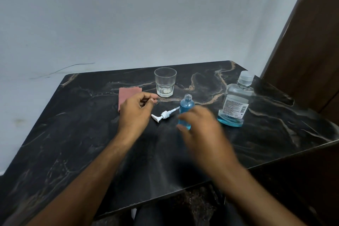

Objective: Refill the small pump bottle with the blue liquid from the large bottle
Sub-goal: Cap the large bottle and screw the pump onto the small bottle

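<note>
The small pump bottle (186,109) stands uncapped mid-table, nearly full of blue; its pump head (163,115) lies beside it. The large bottle (235,100), capped, holds only a shallow blue layer, and the glass (165,82) looks empty. The left hand (136,111) is loosely curled, holding nothing; the right hand (202,130) is blurred, its grip unclear.

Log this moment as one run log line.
small bottle open, filled | pump lying on table | large bottle capped | right hand blurred

A pale blue-grey wall (128,14) stands behind the bench (82,134), with a thin dark scratch on its left part. The bench top is black stone with tan and white veins. At the right, a brown wooden panel (308,42) leans along the edge. Light is soft and dim.
</note>
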{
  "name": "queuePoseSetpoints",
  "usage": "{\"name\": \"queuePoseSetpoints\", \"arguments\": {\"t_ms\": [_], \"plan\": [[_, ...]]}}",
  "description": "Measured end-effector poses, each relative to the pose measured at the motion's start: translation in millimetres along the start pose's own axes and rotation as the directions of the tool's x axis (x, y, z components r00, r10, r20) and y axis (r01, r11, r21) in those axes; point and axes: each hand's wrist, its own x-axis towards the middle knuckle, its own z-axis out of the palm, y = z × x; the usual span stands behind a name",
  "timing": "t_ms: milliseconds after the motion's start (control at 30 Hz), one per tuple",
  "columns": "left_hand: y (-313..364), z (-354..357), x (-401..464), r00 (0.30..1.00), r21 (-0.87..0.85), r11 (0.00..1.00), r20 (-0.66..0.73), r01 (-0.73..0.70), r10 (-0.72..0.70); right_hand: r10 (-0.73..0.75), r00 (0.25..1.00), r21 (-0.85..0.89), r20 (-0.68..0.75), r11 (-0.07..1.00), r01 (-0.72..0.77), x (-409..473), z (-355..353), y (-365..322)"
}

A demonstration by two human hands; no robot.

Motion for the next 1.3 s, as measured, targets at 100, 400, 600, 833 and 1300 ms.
{"name": "queuePoseSetpoints", "arguments": {"t_ms": [100, 400, 600, 833, 1300], "plan": [[-4, 1, 4, 0.999, -0.033, 0.999, -0.017, 0.03, -0.03, -0.17, 0.973, -0.099, 0.158, 0.978, 0.186, 9, 49, -27], [-31, 11, 9, 0.982, -0.141, 0.974, -0.03, 0.179, -0.185, -0.171, 0.95, -0.421, 0.261, 0.865, 0.272, 57, 97, -21], [-39, 8, 8, 0.979, -0.13, 0.972, -0.036, 0.194, -0.201, -0.205, 0.94, -0.367, 0.272, 0.881, 0.299, 62, 97, -17], [-36, -3, 17, 0.963, -0.242, 0.956, -0.172, 0.164, -0.209, -0.395, 0.909, -0.26, 0.132, 0.871, 0.416, 63, 91, -17], [-24, 10, 9, 0.979, -0.168, 0.971, 0.143, 0.17, -0.147, 0.273, 0.797, 0.757, -0.539, 0.572, 0.316, 71, -7, -20]]}}
